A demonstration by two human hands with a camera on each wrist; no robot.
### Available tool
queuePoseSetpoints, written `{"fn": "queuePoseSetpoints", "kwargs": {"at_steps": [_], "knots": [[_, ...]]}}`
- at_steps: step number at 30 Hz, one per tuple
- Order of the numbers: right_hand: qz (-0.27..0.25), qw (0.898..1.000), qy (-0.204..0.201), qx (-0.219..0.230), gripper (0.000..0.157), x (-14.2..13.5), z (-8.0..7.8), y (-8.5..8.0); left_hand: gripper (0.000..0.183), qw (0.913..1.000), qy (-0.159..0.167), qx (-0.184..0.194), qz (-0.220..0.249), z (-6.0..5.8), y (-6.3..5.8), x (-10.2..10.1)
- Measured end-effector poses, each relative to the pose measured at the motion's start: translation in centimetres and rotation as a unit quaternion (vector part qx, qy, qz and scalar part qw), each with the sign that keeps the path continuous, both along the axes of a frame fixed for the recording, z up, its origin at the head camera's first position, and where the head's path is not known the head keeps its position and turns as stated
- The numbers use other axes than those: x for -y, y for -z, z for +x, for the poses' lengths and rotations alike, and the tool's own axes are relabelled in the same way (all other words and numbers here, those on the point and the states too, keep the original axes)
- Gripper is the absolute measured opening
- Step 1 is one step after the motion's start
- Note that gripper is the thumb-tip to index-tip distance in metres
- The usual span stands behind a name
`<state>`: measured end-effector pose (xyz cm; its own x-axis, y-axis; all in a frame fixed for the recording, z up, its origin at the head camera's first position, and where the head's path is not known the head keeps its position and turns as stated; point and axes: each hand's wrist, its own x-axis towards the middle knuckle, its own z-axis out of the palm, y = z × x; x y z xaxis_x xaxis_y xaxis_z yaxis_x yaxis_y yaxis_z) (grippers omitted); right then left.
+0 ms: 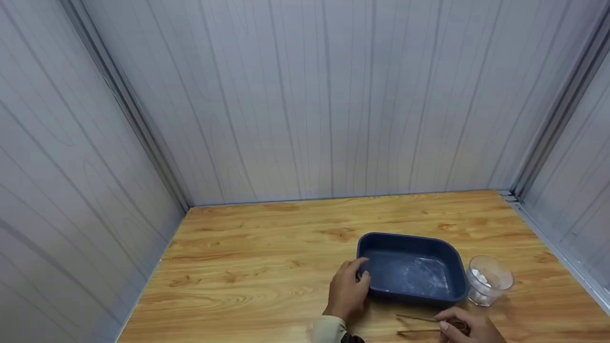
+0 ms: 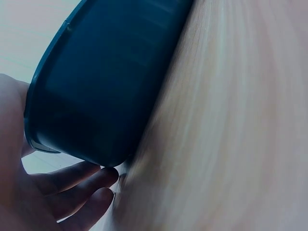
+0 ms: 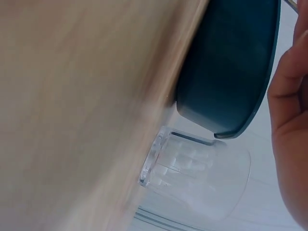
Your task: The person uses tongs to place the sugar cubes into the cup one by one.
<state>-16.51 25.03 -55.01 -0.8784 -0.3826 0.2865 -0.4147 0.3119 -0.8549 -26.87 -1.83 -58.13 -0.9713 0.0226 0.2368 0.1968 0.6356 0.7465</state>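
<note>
A dark blue rectangular basin (image 1: 410,297) sits on the wooden table, its inside marked with pale smudges. My left hand (image 1: 349,289) holds its left end at the rim. In the left wrist view, fingers (image 2: 79,185) reach along the outside of the basin wall (image 2: 106,82). In front of the basin, my right hand (image 1: 469,326) grips thin brown tongs (image 1: 419,330), whose two arms point left and stand apart. Right of the basin is a clear glass cup (image 1: 500,284) with white pieces (image 1: 480,277) inside; the right wrist view shows the cup (image 3: 202,173) close beside the basin.
The wood-grained table (image 1: 238,271) extends to the left of the basin. Pale panel walls (image 1: 305,105) stand behind it and on both sides, with metal strips in the corners.
</note>
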Motion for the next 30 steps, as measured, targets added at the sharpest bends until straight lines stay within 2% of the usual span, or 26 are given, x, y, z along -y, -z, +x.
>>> {"fn": "queuePoseSetpoints", "kwargs": {"at_steps": [2, 7, 14, 16, 22, 26, 30], "knots": [[0.009, 1.0, 0.003, -0.004, 0.01, 0.1, 0.0, 0.3, 0.031, 1.0, -0.001, 0.0, -0.003, 0.0, 0.0, 0.0], [0.05, 0.997, 0.01, -0.058, 0.013, 0.5, -0.3, 1.2, 0.031, 1.0, 0.001, 0.0, -0.005, 0.0, 0.0, 0.0], [0.042, 0.99, -0.04, -0.125, 0.026, 0.6, -1.0, 2.6, 0.03, 0.9998, 0.001, -0.018, -0.005, 0.1, 0.1, 0.1], [0.048, 0.988, -0.041, -0.144, 0.026, 0.5, -1.2, 2.8, 0.03, 0.9998, -0.001, -0.021, -0.004, 0.1, 0.1, 0.1], [0.089, 0.984, -0.052, -0.144, 0.019, 0.4, -1.5, 3.2, 0.029, 0.9999, 0.001, -0.009, -0.004, 0.1, 0.1, 0.1], [0.14, 0.973, -0.048, -0.178, 0.017, 0.2, -1.9, 3.3, 0.03, 1.0, 0.005, -0.006, -0.002, 0.1, 0.1, 0.1], [0.167, 0.965, -0.058, -0.193, 0.017, 0.0, -2.2, 3.3, 0.031, 0.9999, 0.008, -0.007, -0.001, 0.1, 0.0, 0.2]]}}
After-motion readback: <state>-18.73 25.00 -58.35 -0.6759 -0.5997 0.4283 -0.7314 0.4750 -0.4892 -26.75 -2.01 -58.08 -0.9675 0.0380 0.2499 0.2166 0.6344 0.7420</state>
